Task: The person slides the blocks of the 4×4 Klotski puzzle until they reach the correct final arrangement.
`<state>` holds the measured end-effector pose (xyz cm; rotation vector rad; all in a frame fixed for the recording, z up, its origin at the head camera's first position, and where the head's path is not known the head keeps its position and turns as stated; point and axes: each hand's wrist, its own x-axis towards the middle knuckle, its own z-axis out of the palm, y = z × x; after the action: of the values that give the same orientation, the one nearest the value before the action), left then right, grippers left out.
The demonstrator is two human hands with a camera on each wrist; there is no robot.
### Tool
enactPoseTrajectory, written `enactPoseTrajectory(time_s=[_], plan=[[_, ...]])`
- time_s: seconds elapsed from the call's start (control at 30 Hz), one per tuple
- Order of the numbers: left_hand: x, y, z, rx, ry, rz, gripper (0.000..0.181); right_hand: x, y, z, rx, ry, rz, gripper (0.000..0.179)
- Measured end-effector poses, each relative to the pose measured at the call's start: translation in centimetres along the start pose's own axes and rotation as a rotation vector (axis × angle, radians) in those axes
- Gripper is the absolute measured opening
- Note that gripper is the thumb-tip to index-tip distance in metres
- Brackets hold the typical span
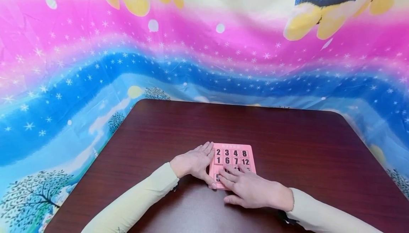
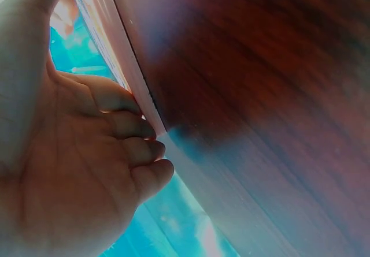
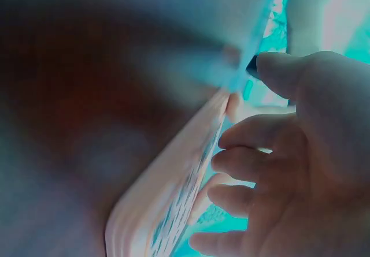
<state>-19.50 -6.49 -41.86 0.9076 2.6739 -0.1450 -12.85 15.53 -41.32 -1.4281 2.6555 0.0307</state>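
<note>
A pink sliding number puzzle [image 1: 235, 157] lies flat on the dark wooden table, its black-numbered tiles in rows. The upper rows read 2, 3, 4, 8 and 1, 6, 7, 12; my right fingers hide much of the lower tiles. Along its left side rests my left hand [image 1: 195, 162], fingers extended at the upper left edge and thumb at the near left corner. My right hand [image 1: 252, 189] reaches over the near right part, palm down, fingers spread and fairly straight over the tiles. In the right wrist view, the puzzle's edge [image 3: 156, 173] runs below those fingers.
The brown table [image 1: 287, 137] has rounded far corners. Behind and beside it hangs a colourful cloth [image 1: 198, 44] with snowflakes, trees and cartoon figures. Pale sleeves [image 1: 137, 197] cover both forearms.
</note>
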Motion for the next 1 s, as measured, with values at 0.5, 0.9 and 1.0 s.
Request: enactPoseTrajectory(time_s=[0.5, 0.9, 1.0], plan=[[-0.1, -0.2, -0.1, -0.021, -0.003, 0.002, 0.129, 0.0, -0.3, 0.3, -0.02, 0.006, -0.002, 0.065], [0.0, -0.2, 0.0, -0.022, 0.0, 0.007, 0.131, 0.7, 0.8, 0.1, 0.005, -0.02, 0.041, 0.065], [-0.1, -0.2, 0.1, -0.031, 0.006, 0.008, 0.131, 0.0, 0.9, -0.1, 0.032, -0.012, 0.049, 0.065]])
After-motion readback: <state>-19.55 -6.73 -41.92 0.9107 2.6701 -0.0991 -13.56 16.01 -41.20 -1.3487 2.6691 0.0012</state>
